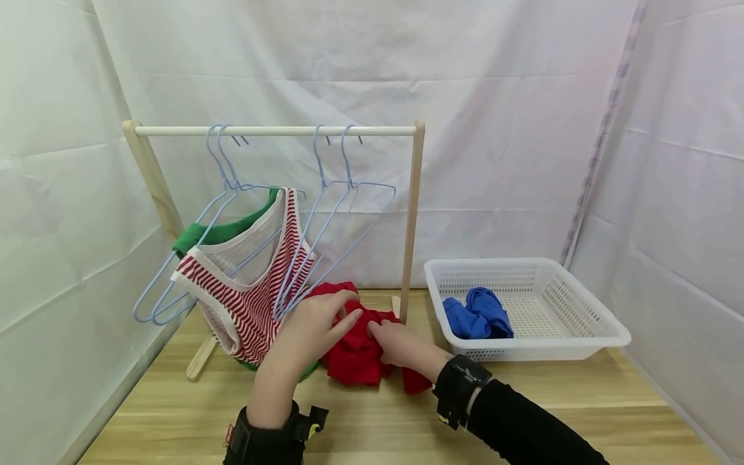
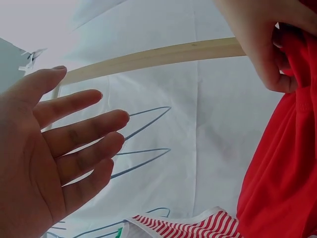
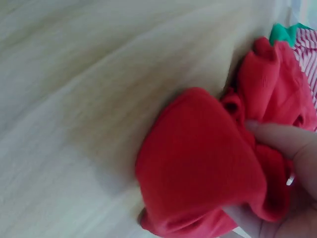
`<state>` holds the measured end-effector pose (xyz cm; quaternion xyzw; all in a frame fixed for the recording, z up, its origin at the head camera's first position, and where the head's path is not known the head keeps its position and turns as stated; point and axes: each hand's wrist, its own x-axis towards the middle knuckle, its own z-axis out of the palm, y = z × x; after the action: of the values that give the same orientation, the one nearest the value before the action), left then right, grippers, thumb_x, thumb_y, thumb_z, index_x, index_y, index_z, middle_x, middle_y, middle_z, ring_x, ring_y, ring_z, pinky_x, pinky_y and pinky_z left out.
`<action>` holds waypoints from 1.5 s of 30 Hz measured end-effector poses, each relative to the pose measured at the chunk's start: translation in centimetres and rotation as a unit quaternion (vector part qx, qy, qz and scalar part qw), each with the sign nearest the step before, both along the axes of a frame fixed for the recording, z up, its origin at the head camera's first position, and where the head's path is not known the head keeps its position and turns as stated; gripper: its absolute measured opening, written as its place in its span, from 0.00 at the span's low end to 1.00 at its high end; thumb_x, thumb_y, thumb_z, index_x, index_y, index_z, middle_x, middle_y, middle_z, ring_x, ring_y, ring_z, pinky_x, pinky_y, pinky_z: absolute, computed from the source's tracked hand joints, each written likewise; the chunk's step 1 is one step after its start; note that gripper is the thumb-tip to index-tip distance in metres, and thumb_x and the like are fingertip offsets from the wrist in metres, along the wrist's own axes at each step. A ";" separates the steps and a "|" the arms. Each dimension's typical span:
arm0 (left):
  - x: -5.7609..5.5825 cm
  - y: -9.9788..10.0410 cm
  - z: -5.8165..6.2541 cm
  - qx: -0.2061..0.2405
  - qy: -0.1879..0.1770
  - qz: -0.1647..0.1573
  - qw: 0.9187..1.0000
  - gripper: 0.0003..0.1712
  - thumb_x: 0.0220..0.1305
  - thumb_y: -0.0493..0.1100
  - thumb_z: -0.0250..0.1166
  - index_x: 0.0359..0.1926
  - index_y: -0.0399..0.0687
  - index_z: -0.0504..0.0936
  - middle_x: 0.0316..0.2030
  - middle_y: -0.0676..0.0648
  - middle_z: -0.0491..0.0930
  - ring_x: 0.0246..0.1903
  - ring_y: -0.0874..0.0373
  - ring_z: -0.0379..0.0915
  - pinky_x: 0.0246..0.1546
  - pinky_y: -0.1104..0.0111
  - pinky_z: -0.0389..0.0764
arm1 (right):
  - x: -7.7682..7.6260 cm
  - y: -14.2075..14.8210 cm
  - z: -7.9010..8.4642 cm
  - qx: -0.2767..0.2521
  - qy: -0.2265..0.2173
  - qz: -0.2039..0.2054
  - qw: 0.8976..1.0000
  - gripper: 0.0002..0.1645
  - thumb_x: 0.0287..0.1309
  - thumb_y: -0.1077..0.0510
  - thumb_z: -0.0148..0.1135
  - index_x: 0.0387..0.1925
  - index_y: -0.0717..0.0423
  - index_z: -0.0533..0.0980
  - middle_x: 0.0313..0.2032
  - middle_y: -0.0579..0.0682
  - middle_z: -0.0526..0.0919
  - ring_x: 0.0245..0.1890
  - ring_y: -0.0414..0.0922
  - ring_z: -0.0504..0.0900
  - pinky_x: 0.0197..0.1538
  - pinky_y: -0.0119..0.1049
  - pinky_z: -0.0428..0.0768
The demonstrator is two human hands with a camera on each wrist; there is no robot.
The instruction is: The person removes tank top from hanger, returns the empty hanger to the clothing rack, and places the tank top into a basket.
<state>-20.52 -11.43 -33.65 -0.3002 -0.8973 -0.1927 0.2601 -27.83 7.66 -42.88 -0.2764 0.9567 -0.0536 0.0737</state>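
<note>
A crumpled red garment point(image 1: 354, 358) lies on the wooden table below the right part of the rack. My right hand point(image 1: 401, 345) grips its cloth between thumb and fingers, and the right wrist view shows the red fabric point(image 3: 198, 163) bunched in that grasp. My left hand point(image 1: 314, 323) is beside it with fingers spread; in the left wrist view the left palm point(image 2: 64, 144) faces the camera and holds nothing. A red-and-white striped tank top point(image 1: 261, 290) hangs on a blue hanger left of my left hand, in front of a green garment point(image 1: 232, 227).
The clothes rack point(image 1: 279, 131) has a white rod and wooden legs. Two bare blue hangers point(image 1: 349, 187) hang toward its right end, close over the hands. To the right, a white perforated basket point(image 1: 558, 349) holds a blue garment point(image 1: 479, 316). White cloth walls surround the table.
</note>
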 end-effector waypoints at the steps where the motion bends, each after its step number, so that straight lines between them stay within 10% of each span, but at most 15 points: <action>1: 0.0 -0.1 0.0 0.001 -0.002 0.001 1.000 0.10 0.65 0.46 0.67 0.45 0.49 0.82 0.21 0.61 0.71 0.22 0.67 0.67 0.24 0.73 0.71 | 0.1 0.0 -0.1 -0.003 0.006 0.003 1.000 0.22 0.52 0.59 0.73 0.44 0.49 0.71 0.32 0.47 0.76 0.32 0.41 0.75 0.39 0.34 0.79; 12: 0.4 -1.8 0.5 0.014 0.011 0.053 0.998 0.13 0.63 0.47 0.68 0.47 0.50 0.83 0.22 0.59 0.74 0.22 0.65 0.69 0.24 0.70 0.73 | 0.2 1.3 0.6 -0.105 0.016 0.026 0.994 0.16 0.52 0.76 0.59 0.35 0.54 0.71 0.29 0.45 0.76 0.32 0.42 0.76 0.40 0.35 0.76; 22: 0.6 -2.9 0.7 0.037 -0.001 0.066 0.997 0.14 0.65 0.48 0.66 0.49 0.50 0.82 0.26 0.57 0.79 0.24 0.63 0.72 0.26 0.66 0.75 | 0.4 3.3 1.7 -0.258 0.046 -0.032 0.965 0.16 0.48 0.76 0.59 0.30 0.52 0.70 0.30 0.46 0.72 0.34 0.46 0.71 0.39 0.41 0.71; 35: 0.4 -3.3 0.6 0.039 0.013 0.059 0.997 0.12 0.66 0.48 0.65 0.49 0.52 0.82 0.27 0.57 0.80 0.25 0.63 0.74 0.27 0.66 0.76 | 2.1 4.5 4.3 -0.467 0.090 -0.089 0.875 0.11 0.55 0.72 0.58 0.35 0.55 0.74 0.36 0.51 0.77 0.38 0.48 0.74 0.41 0.40 0.74; 45: 0.5 -3.0 0.8 0.033 0.005 0.058 0.998 0.11 0.65 0.48 0.65 0.47 0.52 0.82 0.26 0.57 0.80 0.23 0.65 0.71 0.25 0.68 0.75 | 4.4 5.1 6.3 -0.594 0.005 -0.128 0.794 0.06 0.61 0.71 0.53 0.38 0.59 0.72 0.40 0.55 0.77 0.38 0.47 0.76 0.37 0.33 0.76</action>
<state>-20.02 -14.45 -32.84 -0.2400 -0.9049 -0.2053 0.2855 -23.43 12.80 -36.60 -0.1409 0.7640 -0.6186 -0.1175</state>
